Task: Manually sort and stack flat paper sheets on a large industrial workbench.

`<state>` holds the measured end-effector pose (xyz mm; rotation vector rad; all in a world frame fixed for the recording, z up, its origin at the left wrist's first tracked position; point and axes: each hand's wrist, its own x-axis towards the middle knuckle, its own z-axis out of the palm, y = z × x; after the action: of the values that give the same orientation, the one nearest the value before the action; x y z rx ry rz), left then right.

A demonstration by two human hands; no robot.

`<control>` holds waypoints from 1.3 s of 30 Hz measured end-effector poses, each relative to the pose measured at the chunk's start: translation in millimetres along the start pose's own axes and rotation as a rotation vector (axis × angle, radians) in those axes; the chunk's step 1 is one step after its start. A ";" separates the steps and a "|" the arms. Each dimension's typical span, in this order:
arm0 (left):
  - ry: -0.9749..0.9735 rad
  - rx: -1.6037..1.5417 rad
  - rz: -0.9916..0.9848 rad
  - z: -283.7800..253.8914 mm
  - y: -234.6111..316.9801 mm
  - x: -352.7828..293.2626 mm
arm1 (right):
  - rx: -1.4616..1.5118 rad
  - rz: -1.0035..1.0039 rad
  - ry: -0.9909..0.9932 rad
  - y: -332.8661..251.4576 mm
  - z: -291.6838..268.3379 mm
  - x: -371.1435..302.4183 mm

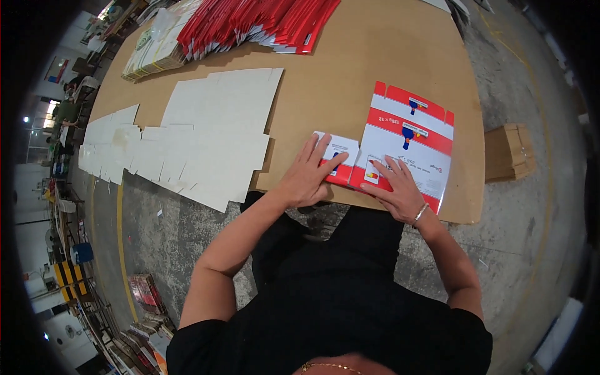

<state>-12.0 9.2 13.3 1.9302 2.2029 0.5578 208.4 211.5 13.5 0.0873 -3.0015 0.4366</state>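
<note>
Head view. Positioned near the close edge of the brown tabletop point(331, 81): red-and-white carton blank point(409, 134), with a smaller printed panel point(340, 147) at its left side. Placed over the smaller panel: left hand point(305, 177), opened out with fingers extended and thumb reaching across; cannot tell whether gripping underneath. Laid on the lower part of the blank: right hand point(400, 194), opened wide with fingers spread, grasping nothing visible. Arranged to the left: overlapping white sheets point(219, 125). Stacked toward the far edge: red folded cartons point(262, 25), beside a strapped bundle point(159, 50).
</note>
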 end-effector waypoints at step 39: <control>-0.081 0.749 -0.201 -36.4 -115.4 169.1 | 0.494 0.956 0.640 179.9 -44.3 -45.8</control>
<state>-157.4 157.5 23.9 1.9043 2.7465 -0.4393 245.1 398.3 0.0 -1.2113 -2.0609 1.0184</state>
